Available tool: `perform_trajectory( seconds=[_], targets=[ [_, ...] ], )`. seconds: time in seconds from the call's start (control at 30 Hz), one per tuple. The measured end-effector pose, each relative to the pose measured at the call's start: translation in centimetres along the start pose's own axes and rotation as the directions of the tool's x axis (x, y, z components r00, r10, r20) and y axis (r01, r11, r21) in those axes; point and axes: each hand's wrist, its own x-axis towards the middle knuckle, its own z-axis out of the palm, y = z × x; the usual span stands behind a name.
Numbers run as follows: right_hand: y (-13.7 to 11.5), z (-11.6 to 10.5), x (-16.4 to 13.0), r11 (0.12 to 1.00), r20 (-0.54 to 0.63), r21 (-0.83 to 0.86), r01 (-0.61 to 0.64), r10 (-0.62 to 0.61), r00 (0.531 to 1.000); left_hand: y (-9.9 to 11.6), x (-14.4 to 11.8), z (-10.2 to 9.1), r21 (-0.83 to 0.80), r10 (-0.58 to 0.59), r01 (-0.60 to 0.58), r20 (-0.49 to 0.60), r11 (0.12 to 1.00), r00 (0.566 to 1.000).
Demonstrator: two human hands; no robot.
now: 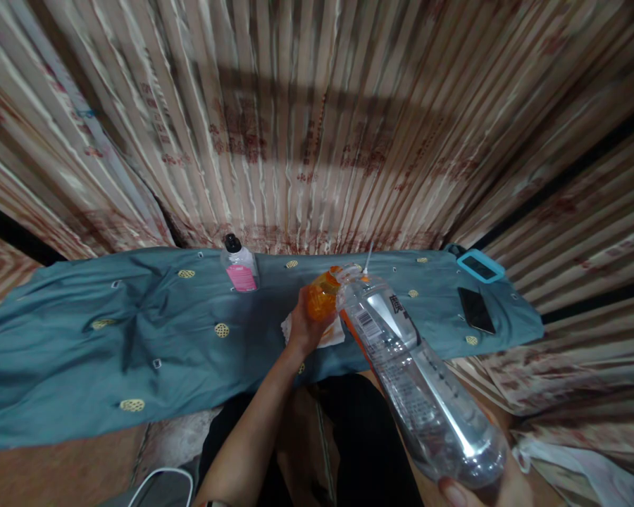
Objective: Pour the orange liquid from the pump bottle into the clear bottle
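My left hand (pixel 305 327) is closed around a small orange see-through bottle (pixel 323 297), which leans toward the right. A large clear plastic bottle (pixel 409 370) with a printed label and barcode slants up from the lower right. My right hand (pixel 483 486) is closed around the base end of that clear bottle, with a thumb showing at the lower edge. The clear bottle's neck meets the orange bottle's top; I cannot tell how far one overlaps the other. Under my left hand lies a white tissue (pixel 334 336), partly hidden.
A clear bottle with a pink label and black cap (pixel 241 267) stands on the blue-green patterned cloth (pixel 182 352). At the right lie a light-blue-framed device (pixel 480 266) and a dark phone (pixel 476 310). Pleated curtains (pixel 306 127) enclose the back and sides.
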Motion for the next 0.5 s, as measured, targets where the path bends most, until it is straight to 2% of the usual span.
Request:
perform_trajectory(
  seconds=[0.07, 0.13, 0.17, 0.27, 0.33, 0.5],
  targets=[
    [0.23, -0.02, -0.05, 1.0, -0.046, 0.005, 0.019, -0.018, 0.999, 0.06, -0.02, -0.04, -0.021, -0.008, 0.009, 0.01, 1.0, 1.0],
    [0.52, -0.25, -0.03, 0.997, 0.078, -0.057, 0.045, -0.041, 0.996, 0.08, -0.04, -0.1, -0.023, -0.013, 0.013, 0.012, 1.0, 1.0],
    [0.61, -0.36, -0.01, 0.996, 0.099, -0.075, 0.052, -0.044, 0.994, 0.09, -0.06, -0.13, -0.017, -0.015, 0.015, 0.013, 1.0, 1.0],
    [0.53, -0.37, 0.02, 0.997, 0.063, -0.063, 0.042, -0.038, 0.997, 0.11, -0.07, -0.16, 0.011, -0.021, 0.021, 0.012, 1.0, 1.0],
    [0.35, -0.27, 0.04, 0.999, -0.019, -0.031, 0.041, -0.042, 0.999, 0.15, -0.04, -0.12, 0.016, -0.03, 0.03, 0.008, 0.999, 1.0],
    [0.44, -0.69, 0.17, 0.984, 0.039, -0.163, 0.074, -0.069, 0.997, 0.29, 0.04, 0.01, -0.028, -0.028, 0.029, 0.014, 0.999, 0.999]
  ],
)
